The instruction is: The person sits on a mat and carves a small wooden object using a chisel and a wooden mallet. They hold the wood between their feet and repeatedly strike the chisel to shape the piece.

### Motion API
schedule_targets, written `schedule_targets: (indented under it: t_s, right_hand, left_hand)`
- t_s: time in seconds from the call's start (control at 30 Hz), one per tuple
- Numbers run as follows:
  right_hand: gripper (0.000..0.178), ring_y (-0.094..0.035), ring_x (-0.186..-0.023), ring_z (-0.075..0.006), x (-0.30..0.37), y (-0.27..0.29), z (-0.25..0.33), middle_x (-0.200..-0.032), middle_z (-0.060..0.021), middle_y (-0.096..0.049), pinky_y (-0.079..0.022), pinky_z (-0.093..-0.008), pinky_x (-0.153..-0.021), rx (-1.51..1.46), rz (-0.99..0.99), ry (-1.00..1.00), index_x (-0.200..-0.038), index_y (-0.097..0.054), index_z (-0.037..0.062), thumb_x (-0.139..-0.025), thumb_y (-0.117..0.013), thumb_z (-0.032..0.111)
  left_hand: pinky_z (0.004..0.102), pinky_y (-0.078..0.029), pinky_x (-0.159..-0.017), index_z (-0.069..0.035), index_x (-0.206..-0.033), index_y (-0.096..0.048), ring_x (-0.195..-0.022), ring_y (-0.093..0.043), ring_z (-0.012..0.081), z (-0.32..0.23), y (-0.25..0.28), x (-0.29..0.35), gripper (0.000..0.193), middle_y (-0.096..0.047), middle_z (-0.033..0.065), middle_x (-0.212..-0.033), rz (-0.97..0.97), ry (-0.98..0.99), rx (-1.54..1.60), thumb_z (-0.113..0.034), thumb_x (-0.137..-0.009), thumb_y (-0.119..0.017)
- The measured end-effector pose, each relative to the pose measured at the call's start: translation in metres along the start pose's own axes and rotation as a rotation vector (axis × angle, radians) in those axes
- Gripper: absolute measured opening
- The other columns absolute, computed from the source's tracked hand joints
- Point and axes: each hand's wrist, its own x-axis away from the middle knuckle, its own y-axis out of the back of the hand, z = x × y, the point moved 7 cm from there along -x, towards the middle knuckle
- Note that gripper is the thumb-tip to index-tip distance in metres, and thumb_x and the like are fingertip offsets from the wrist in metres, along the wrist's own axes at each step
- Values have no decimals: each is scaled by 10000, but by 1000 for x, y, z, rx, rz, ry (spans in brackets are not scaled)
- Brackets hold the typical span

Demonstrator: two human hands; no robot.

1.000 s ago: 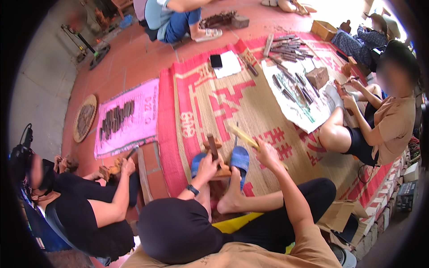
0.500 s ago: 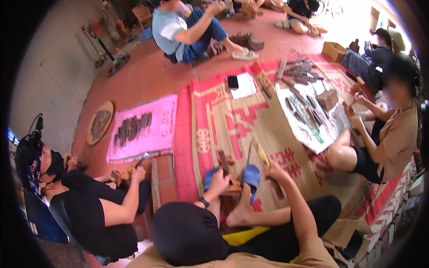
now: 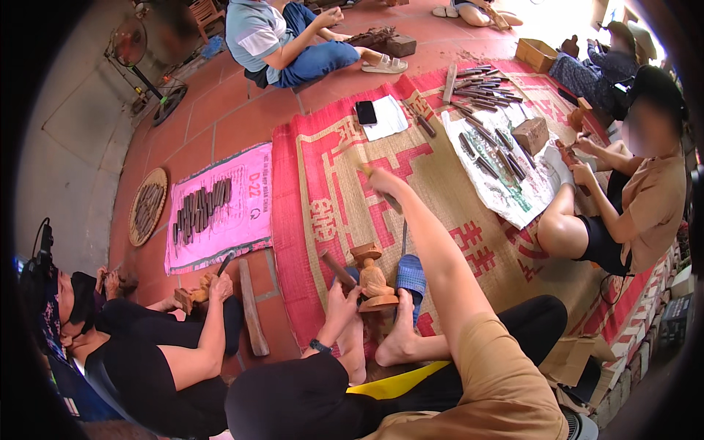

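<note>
Just right of our left hand (image 3: pixel 342 306): the carving (image 3: pixel 375 280)

That hand clasps a dark tool (image 3: pixel 337 269); our right hand (image 3: pixel 385 185), apart and farther forward, grips a stick (image 3: pixel 394 204). If loosely braced, the carving could tip at a stray knock.

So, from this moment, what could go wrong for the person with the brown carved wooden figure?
If the blurred, yellowish stick-shaped tool in the right hand swings off target, it might strike the left hand, which grips a dark cylindrical handle.

The bare right foot is close beside the brown carved wooden figure, so a slip there might injure it.
</note>
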Motion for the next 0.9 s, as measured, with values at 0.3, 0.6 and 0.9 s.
schedule_targets:
  t_s: [0.3, 0.6, 0.9]
  right_hand:
    - [485, -525, -496, -123, 82, -60, -62, -705, -38, -558, -419, -290, -419, -291, 35, 158, -1244, -470, 8, -823, -702, 74]
    - [364, -622, -675, -177, -8, -13, 16, -802, -131, -626, -488, -334, -553, -305, -383, 66, -1144, -534, -39, -824, -654, 89]
    - [699, -585, -684, -139, 104, -83, 15, -823, -77, -613, -484, -295, -562, 306, 182, 353, -1430, -407, 67, -793, -691, 119]
  left_hand:
    - [307, -517, -705, 23, -1041, -495, -807, -654, 169, 1, 6, 7, 173, -570, 82, -874, -32, 12, 62, -3, -905, -599]
    - [283, -521, -743, 17, -1043, -516, -821, -651, 148, -22, -16, -4, 182, -608, 90, -916, 32, -18, -159, -3, -900, -626]
    - [312, -536, -729, 22, -1040, -522, -816, -671, 172, 1, 10, 9, 191, -619, 86, -862, -79, 16, 29, 13, -883, -629]
